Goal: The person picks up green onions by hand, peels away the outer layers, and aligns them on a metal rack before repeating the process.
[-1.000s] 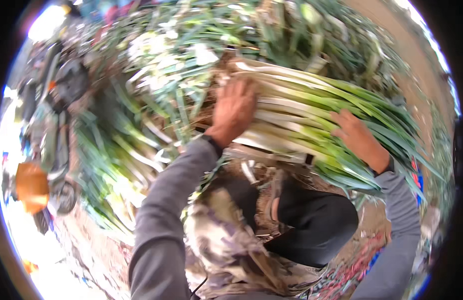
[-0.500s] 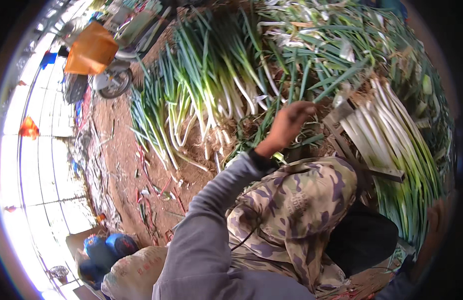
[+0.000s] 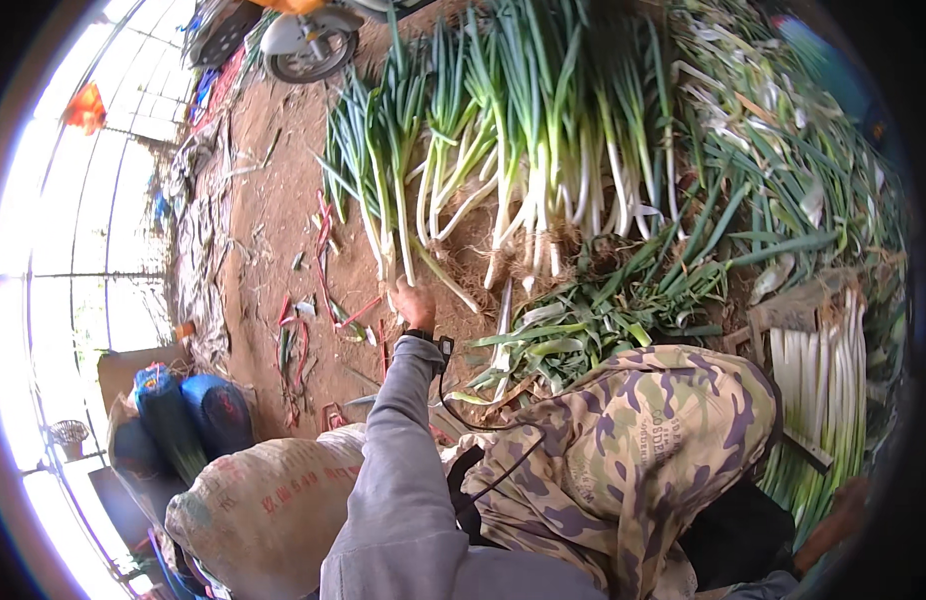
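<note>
Long green onions point(image 3: 528, 130) lie in a row on the dirt floor, leaves away from me and roots toward me. At the left end of that row, my left hand point(image 3: 414, 304) has its fingers curled at the white root end of a green onion. Far to the right, a thick bundle of green onions point(image 3: 818, 375) rests across a low frame point(image 3: 805, 450), white stems at the far end. My right hand point(image 3: 835, 520) is beside its leaves, dim and cut by the dark picture rim, so its fingers cannot be made out.
Camouflage cloth point(image 3: 623, 440) covers my knee. Loose leaf trimmings point(image 3: 573, 330) are heaped beyond it, and a larger pile of leaves point(image 3: 783, 150) spreads at the far right. Red straps point(image 3: 328, 265) litter the floor. A stuffed sack point(image 3: 273, 510), blue rolls point(image 3: 218, 410) and a parked scooter point(image 3: 308, 45) are on the left.
My left hand has moved left from near the frame to the root ends of the row. The view has shifted left, and my right hand stays at the right rim.
</note>
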Demonstrator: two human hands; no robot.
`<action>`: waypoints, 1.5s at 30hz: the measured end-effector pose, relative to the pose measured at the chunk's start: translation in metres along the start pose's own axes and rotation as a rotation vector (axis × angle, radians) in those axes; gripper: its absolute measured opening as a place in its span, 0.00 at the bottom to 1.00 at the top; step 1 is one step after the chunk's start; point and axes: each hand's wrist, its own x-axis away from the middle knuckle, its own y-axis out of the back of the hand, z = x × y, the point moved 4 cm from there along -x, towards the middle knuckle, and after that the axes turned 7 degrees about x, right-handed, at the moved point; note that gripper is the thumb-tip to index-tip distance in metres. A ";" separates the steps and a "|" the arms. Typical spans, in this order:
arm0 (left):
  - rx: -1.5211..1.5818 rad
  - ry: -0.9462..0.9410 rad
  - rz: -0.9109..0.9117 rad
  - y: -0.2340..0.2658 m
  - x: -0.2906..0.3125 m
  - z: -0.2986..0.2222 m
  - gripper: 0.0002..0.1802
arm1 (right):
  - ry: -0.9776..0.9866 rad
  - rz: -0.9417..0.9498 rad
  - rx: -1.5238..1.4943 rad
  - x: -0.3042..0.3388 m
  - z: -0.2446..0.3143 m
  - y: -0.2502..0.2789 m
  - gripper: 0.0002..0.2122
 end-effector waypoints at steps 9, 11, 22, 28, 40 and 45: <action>0.352 0.154 0.312 -0.015 -0.035 0.044 0.23 | -0.404 0.045 -0.466 0.007 -0.071 -0.006 0.22; 0.394 0.216 0.341 -0.024 -0.023 0.017 0.26 | -0.421 0.029 -0.464 0.006 -0.079 0.024 0.22; 0.129 0.224 0.176 0.015 -0.103 0.068 0.35 | -0.532 0.307 -0.247 0.046 -0.061 -0.014 0.25; 0.286 -0.084 0.062 -0.008 -0.066 0.018 0.20 | -0.509 0.410 -0.241 0.040 -0.057 -0.009 0.25; -0.132 -0.258 0.310 0.018 -0.084 0.136 0.07 | -0.502 0.492 -0.196 0.055 -0.039 -0.066 0.27; 0.809 0.268 0.577 -0.008 -0.021 0.067 0.16 | -0.462 0.419 -0.160 0.050 -0.029 -0.015 0.28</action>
